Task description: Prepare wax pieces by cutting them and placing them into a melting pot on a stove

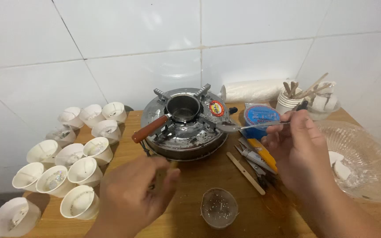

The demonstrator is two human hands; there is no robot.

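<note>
Left hand (135, 196) is blurred, fingers curled in near the stove knob; can't tell if it grips anything. Right hand (298, 147) pinches a thin metal spoon (243, 127), bowl end resting by the stove (184, 125) rim. Right wrist and forearm cut off at bottom edge. Small pot (183, 108) w/ wooden handle sits on the stove; inside hard to make out. Approx 13 white paper cups (84, 169) crowd the table's left side, one partly cut off at the corner. 1 small grey cup (219, 208) stands betw. the hands. 1 glass bowl (369, 176) at right holds white chunks, cut by frame. Blue round tub (261, 115), wooden stick (244, 172), utility knife (263, 154) lie by the right hand. Cup of sticks (289, 102) behind.
</note>
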